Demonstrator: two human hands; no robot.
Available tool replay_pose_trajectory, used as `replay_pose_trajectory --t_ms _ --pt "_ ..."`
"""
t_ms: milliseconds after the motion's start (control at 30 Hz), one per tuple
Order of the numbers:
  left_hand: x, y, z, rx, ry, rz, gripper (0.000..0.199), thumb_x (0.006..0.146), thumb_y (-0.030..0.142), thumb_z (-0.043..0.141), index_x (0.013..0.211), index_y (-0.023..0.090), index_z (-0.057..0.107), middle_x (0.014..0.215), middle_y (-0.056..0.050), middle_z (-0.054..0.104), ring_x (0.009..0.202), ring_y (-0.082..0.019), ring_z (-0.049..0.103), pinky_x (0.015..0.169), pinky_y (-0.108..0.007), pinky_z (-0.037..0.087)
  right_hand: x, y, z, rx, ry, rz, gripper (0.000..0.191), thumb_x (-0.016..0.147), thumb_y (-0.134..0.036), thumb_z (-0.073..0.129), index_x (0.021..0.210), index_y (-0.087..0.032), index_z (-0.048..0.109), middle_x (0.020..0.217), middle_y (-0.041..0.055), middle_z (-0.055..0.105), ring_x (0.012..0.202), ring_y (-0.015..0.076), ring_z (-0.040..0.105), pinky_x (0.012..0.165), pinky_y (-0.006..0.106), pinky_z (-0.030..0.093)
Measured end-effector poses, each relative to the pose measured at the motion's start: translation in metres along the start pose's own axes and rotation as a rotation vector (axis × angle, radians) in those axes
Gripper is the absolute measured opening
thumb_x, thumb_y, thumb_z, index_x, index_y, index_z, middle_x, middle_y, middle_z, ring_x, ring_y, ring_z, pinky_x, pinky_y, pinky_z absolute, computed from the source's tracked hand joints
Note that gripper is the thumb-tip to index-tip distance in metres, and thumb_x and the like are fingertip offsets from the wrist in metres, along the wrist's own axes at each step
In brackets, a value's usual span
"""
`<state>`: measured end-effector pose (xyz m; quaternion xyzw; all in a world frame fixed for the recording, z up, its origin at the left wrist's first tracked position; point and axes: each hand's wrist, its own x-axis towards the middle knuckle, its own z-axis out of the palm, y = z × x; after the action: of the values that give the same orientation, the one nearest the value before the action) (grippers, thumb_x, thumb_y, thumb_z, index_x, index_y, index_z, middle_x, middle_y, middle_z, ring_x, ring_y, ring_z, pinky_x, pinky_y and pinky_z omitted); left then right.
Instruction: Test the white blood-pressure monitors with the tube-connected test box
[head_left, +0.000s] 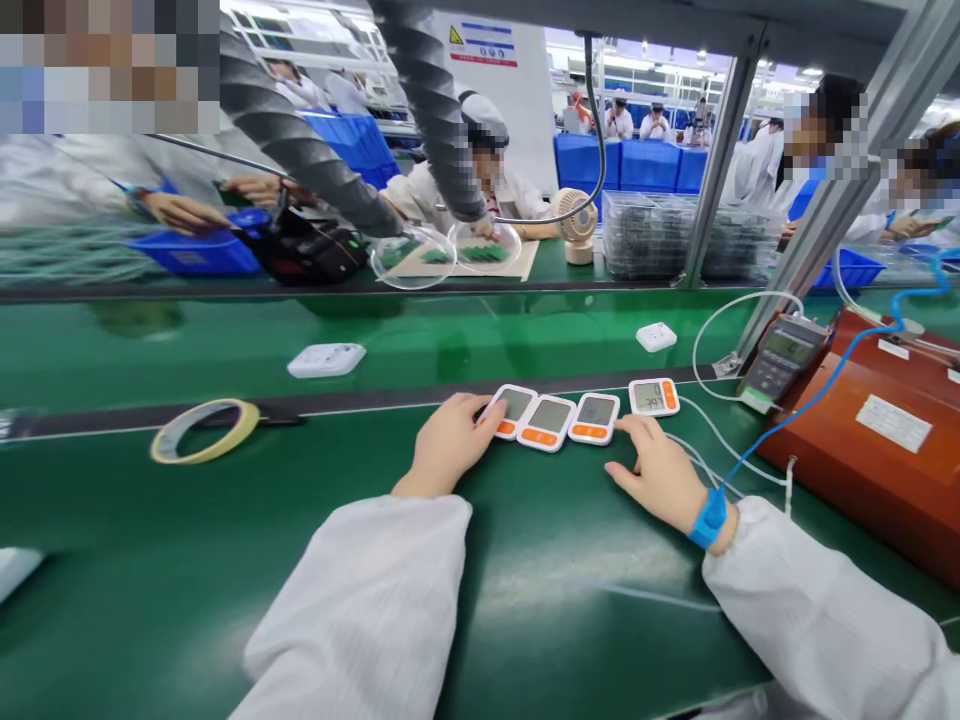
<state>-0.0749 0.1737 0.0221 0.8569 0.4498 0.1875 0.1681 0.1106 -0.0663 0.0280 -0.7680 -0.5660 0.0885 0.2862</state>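
Grip: neither hand has closed around anything; both lie loosely curled on the green bench, fingers relaxed and partly spread.
Left hand (450, 440): resting knuckles-up, its fingertips touching the left edge of the first white meter (511, 410) in a row.
Right hand (656, 470): palm down on the bench, fingertips just beside the third meter (595, 417), a blue wrist strap (709, 518) buckled on with a blue coiled lead running off to the right.
Row of meters: three small white units with grey screens and orange buttons, set edge to edge between the two hands; the middle meter (548, 421) touches both neighbours.
Fourth meter (654, 396): a little apart to the right, its screen lit with digits, a thin white wire leading from it.
Tape roll (204, 430): lying flat, well to the left of the hands.
Grey handheld tester (784, 360): leaning at the right, next to a red-brown box (877, 440).
Belt beyond: two white cases (326, 359) sit well apart on it.
Far side: people in white coats work at another bench.
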Motion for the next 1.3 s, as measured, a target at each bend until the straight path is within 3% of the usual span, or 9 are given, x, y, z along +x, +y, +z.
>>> replay_pose_trajectory --t_ms 133,200,333,500,600,700,867,1100,1300 --pt "-0.007 0.014 0.000 0.087 0.245 0.149 0.049 0.090 0.050 0.040 0.097 0.014 0.073 0.107 -0.015 0.068 0.106 -0.031 0.061 0.086 -0.038 0.048 0.031 -0.013 0.003 -0.115 -0.089 0.038 0.082 0.080 -0.032 0.077 0.149 -0.019 0.035 0.154 0.0182 0.031 0.122 0.0329 0.056 0.095 0.041 0.051" --pt "-0.015 0.029 0.001 0.011 0.263 0.273 0.044 0.091 0.045 0.040 0.095 0.014 0.071 0.097 -0.014 0.070 0.095 -0.027 0.063 0.083 -0.036 0.048 0.045 -0.017 0.006 -0.127 -0.107 0.062 0.092 0.078 -0.033 0.078 0.153 -0.016 0.027 0.152 0.0208 0.033 0.127 0.0344 0.051 0.099 0.042 0.049" --pt "-0.037 0.064 0.009 -0.256 0.022 0.314 0.034 0.091 0.042 0.046 0.087 0.017 0.068 0.078 -0.007 0.069 0.069 -0.019 0.060 0.068 -0.031 0.045 0.048 -0.016 0.011 -0.072 -0.005 0.053 0.088 0.072 -0.025 0.079 0.147 -0.014 0.034 0.137 0.0180 0.048 0.120 0.0318 0.056 0.097 0.042 0.051" --pt "-0.063 0.098 0.015 -0.748 -0.336 0.140 0.041 0.081 0.047 0.066 0.109 0.017 0.062 0.079 -0.004 0.066 0.065 -0.019 0.060 0.060 -0.029 0.047 0.019 -0.008 0.007 0.221 0.240 -0.253 0.072 0.070 -0.022 0.078 0.133 -0.020 0.043 0.132 0.0122 0.050 0.124 0.0281 0.051 0.102 0.041 0.049" --pt "-0.070 0.105 0.013 -1.090 -0.527 0.056 0.045 0.079 0.048 0.070 0.110 0.018 0.058 0.081 -0.002 0.064 0.060 -0.015 0.056 0.053 -0.026 0.045 0.011 -0.005 0.001 0.463 0.186 -0.250 0.084 0.071 -0.030 0.081 0.142 -0.023 0.036 0.139 0.0127 0.048 0.097 0.0213 0.062 0.084 0.035 0.056" --pt "-0.069 0.102 0.011 -1.282 -0.560 -0.035 0.044 0.078 0.049 0.072 0.103 0.017 0.056 0.074 0.000 0.061 0.055 -0.011 0.053 0.049 -0.022 0.043 0.013 0.000 -0.001 0.704 0.031 -0.159 0.077 0.085 -0.033 0.067 0.150 -0.026 0.027 0.141 0.0126 0.049 0.065 0.0106 0.057 0.062 0.028 0.053" --pt "-0.064 0.098 0.010 -1.298 -0.654 -0.044 0.043 0.075 0.047 0.076 0.097 0.016 0.055 0.068 0.001 0.059 0.052 -0.010 0.052 0.047 -0.021 0.042 0.020 0.006 0.002 0.557 -0.055 -0.125 0.035 0.097 -0.021 0.041 0.128 -0.018 0.056 0.087 0.0018 0.069 0.063 0.0127 0.061 0.063 0.024 0.049" --pt "-0.056 0.095 0.004 -1.170 -0.570 -0.040 0.045 0.070 0.044 0.080 0.098 0.015 0.060 0.068 0.001 0.060 0.053 -0.010 0.051 0.047 -0.021 0.039 0.017 0.000 0.001 0.189 0.033 -0.125 0.023 0.092 -0.016 0.053 0.073 -0.018 0.067 0.065 0.0004 0.064 0.060 0.0153 0.059 0.061 0.025 0.041" --pt "-0.026 0.057 -0.015 -1.186 -0.113 -0.231 0.054 0.060 0.041 0.083 0.101 0.015 0.061 0.079 -0.001 0.065 0.056 -0.010 0.052 0.052 -0.021 0.041 0.017 0.008 0.002 0.016 0.115 -0.122 0.021 0.096 -0.032 0.057 0.105 -0.020 0.071 0.102 0.0070 0.069 0.091 0.0214 0.065 0.081 0.030 0.048"
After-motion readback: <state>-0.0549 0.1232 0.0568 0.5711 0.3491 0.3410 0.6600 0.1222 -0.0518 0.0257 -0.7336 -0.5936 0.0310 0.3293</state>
